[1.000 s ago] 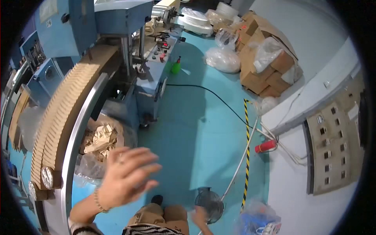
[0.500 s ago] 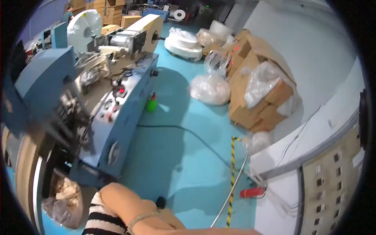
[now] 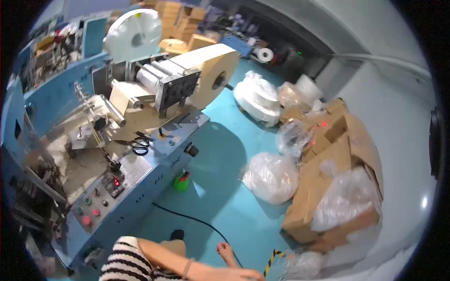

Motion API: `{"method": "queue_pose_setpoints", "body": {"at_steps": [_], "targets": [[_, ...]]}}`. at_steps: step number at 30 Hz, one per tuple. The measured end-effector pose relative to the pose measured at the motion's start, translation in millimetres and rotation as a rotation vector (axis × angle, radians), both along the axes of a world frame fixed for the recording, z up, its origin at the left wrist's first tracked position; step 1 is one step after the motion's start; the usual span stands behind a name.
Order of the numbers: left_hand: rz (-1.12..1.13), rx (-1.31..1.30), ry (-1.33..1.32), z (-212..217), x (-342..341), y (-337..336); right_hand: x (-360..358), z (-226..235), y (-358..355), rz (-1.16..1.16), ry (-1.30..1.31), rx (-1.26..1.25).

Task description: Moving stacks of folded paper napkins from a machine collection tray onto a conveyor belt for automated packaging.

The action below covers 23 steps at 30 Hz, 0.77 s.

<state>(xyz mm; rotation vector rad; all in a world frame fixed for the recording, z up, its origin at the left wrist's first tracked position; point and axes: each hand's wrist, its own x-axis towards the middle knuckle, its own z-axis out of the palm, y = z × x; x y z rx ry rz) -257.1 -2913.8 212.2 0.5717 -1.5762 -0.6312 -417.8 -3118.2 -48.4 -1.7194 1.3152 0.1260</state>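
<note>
My left hand [image 3: 229,274] reaches across the lower edge from a black-and-white striped sleeve, with a thin bracelet at the wrist. The lower edge cuts it off, so its fingers cannot be made out. Just above it, my right hand [image 3: 227,255] hangs over the turquoise floor with its fingers curled in. Whether anything is in those fingers is too small and blurred to tell. Neither hand touches the blue machine [image 3: 154,185] on the left. On its top lie black-handled scissors [image 3: 140,146], near a control panel [image 3: 101,199] with red and green buttons.
A green bottle [image 3: 181,181] stands beside the machine, and a black cable [image 3: 197,218] crosses the floor. Right of the walkway are a clear plastic bag [image 3: 272,178] and large cardboard boxes [image 3: 323,187]. White rolls [image 3: 257,98] stand farther off. A wide cream roll [image 3: 213,70] juts from the machine.
My view has moved forward along the machine, whose panel and scissors now show closer. My right hand has come into sight. My left arm stays low in the picture.
</note>
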Motion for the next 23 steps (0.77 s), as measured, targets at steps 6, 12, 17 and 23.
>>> {"method": "queue_pose_setpoints", "body": {"at_steps": [6, 12, 17, 23], "targets": [[0.384, 1.136, -0.512, -185.3, 156.3, -240.0, 43.6, -41.9, -181.1, -0.143, -0.435, 0.224], [0.269, 1.974, 0.024, -353.6, 316.7, -256.4, 310.2, -51.1, -487.3, 0.151, -0.268, 0.290], [0.412, 2.022, 0.500, -372.3, 368.8, -415.9, 548.5, -54.5, -750.2, 0.417, -0.106, 0.278], [0.453, 2.035, 1.051, -345.8, 394.4, -580.0, 812.6, -36.1, -966.6, 0.669, 0.111, 0.280]]}}
